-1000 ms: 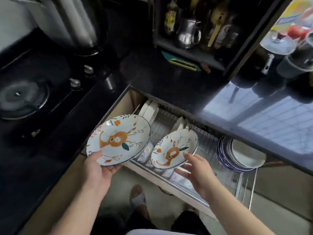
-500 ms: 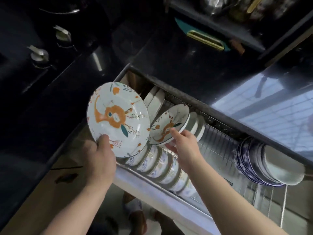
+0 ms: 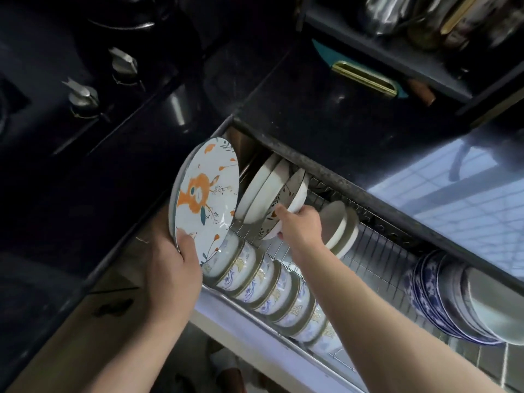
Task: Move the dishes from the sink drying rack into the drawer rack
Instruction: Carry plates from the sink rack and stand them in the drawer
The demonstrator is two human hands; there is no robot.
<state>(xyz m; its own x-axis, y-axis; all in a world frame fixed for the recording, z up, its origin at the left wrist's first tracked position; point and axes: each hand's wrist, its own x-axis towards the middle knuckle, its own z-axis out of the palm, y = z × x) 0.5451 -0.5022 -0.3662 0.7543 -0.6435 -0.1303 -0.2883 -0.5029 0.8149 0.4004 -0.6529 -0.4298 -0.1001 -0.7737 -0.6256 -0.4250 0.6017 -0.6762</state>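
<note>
My left hand (image 3: 174, 268) grips the lower rim of a large white plate with an orange deer (image 3: 205, 197), held nearly upright over the left end of the open drawer rack (image 3: 377, 251). My right hand (image 3: 299, 225) holds a smaller deer plate (image 3: 286, 205) on edge, tilted and pressed in among the white plates (image 3: 263, 188) standing at the back left of the wire rack. Its printed face is mostly hidden by its neighbours.
A row of several gold-rimmed blue-patterned bowls (image 3: 272, 287) lies along the drawer's front. Blue-and-white plates (image 3: 453, 299) stand at the right end. A black countertop (image 3: 326, 109) overhangs the drawer; stove knobs (image 3: 82, 95) sit at left. More white dishes (image 3: 340, 228) stand mid-rack.
My right hand has pushed the smaller deer plate further back and upright among the white plates. My left hand has turned the large plate more on edge and moved it right, over the drawer.
</note>
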